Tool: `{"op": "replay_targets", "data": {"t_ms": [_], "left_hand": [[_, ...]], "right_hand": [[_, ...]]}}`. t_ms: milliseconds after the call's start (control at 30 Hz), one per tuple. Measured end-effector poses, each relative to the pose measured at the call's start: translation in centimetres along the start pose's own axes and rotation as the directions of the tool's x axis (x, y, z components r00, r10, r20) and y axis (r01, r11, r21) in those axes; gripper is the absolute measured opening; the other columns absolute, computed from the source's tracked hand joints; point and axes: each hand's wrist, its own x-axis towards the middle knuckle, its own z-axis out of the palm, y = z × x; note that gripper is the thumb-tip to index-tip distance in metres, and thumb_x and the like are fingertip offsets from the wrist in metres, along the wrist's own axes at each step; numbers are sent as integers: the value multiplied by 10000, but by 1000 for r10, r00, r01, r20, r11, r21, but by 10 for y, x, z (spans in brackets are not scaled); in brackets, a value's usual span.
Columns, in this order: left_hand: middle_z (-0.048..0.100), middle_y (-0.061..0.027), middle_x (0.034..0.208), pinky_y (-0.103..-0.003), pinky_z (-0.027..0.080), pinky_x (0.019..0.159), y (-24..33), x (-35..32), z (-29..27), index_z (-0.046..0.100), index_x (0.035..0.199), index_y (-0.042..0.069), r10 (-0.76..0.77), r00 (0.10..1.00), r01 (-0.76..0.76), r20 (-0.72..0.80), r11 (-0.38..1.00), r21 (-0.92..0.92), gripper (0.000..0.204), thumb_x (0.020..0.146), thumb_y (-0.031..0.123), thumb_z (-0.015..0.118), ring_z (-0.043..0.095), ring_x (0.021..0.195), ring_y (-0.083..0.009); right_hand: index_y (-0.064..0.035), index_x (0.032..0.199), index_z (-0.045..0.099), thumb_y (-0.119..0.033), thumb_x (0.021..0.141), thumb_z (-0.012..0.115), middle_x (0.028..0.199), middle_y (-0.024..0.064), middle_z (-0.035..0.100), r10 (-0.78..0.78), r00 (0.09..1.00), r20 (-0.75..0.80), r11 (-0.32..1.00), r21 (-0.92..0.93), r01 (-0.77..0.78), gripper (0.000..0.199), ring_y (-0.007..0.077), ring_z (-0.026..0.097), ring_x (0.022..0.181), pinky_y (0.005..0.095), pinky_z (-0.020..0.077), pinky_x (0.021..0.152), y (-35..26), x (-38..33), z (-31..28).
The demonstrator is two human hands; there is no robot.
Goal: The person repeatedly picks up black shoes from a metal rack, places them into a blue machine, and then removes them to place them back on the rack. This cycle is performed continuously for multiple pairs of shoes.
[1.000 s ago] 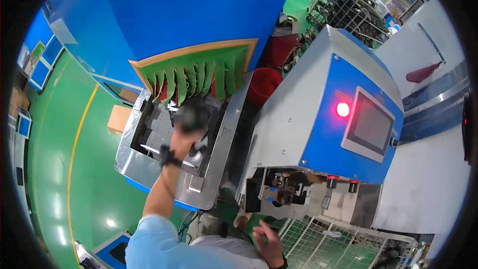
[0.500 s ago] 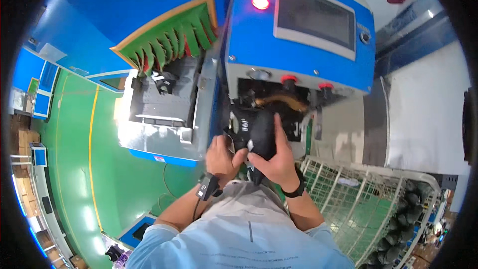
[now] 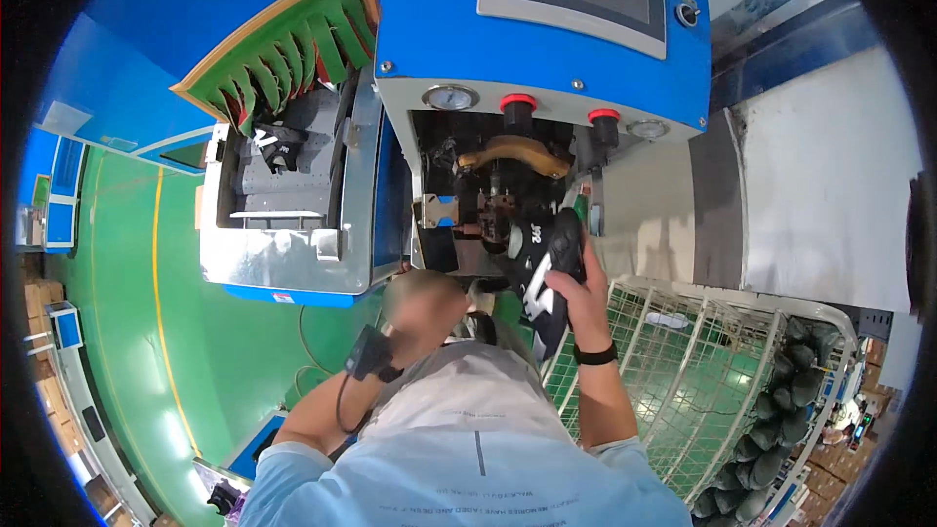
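Observation:
A black shoe upper [image 3: 552, 278] with white side stripes is gripped in my right hand [image 3: 584, 304], its thumb across the near side and its fingers behind. It is held tilted, just in front of the blue machine's opening and to the right of its metal clamp parts [image 3: 495, 219]. My left hand [image 3: 427, 308] is apart from the upper, lower and to its left, close to my body. Its fingers are smeared, and whether it holds anything does not show. Above the clamp, a brown curved pad [image 3: 515, 150] spans the opening.
The blue machine [image 3: 547, 59] carries a screen, red knobs and gauges. At left, a metal-sided conveyor unit [image 3: 293, 263] with a green strip curtain [image 3: 293, 54] bears another black upper [image 3: 281, 149]. A white wire rack [image 3: 673, 351] at right holds several dark shoe-shaped pieces [image 3: 771, 429].
Both hands were at the upper; the left has come away from it. My right hand has swung the upper rightward, turning its striped side up. The view has shifted too.

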Motion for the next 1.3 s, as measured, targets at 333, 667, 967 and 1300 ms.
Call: {"op": "replay_targets", "data": {"t_ms": [333, 667, 967, 1300], "left_hand": [[730, -226, 910, -496, 546, 769, -60, 34, -18, 728, 1066, 11, -31, 998, 30, 50, 999, 16, 376, 1041, 370, 620, 708, 862, -414], [731, -206, 904, -517, 532, 783, -90, 35, -79, 693, 1045, 22, -123, 991, 125, 48, 992, -27, 385, 1035, 395, 597, 701, 888, -424], [732, -226, 950, -536, 542, 817, -83, 75, -54, 715, 1015, 19, 19, 999, -20, 26, 999, 27, 384, 1043, 378, 578, 712, 923, -423], [749, -154, 1063, -324, 590, 704, -25, 69, -18, 510, 1460, 20, 84, 880, 263, 468, 734, -627, 841, 1004, 725, 564, 741, 807, -225]], "right_hand": [[-341, 1649, 388, -294, 791, 764, 1240, 316, 647, -135, 990, 36, 232, -970, 67, 939, 511, 697, 1008, 534, 588, 857, -8, 76, 80], [-169, 1696, 246, -424, 975, 627, 1314, 438, 551, -121, 992, 42, -17, -999, 41, 855, 533, 718, 904, 573, 605, 765, 3, 106, 108], [-36, 1683, 138, -350, 1023, 641, 1301, 417, 464, -209, 974, 82, 23, -996, 89, 887, 522, 661, 883, 561, 569, 752, 4, 87, 106], [-137, 1631, 409, -301, 861, 835, 1402, 422, 471, -469, 865, 176, 145, -951, 272, 896, 587, 614, 1147, 581, 563, 872, 32, -44, 78]]}}
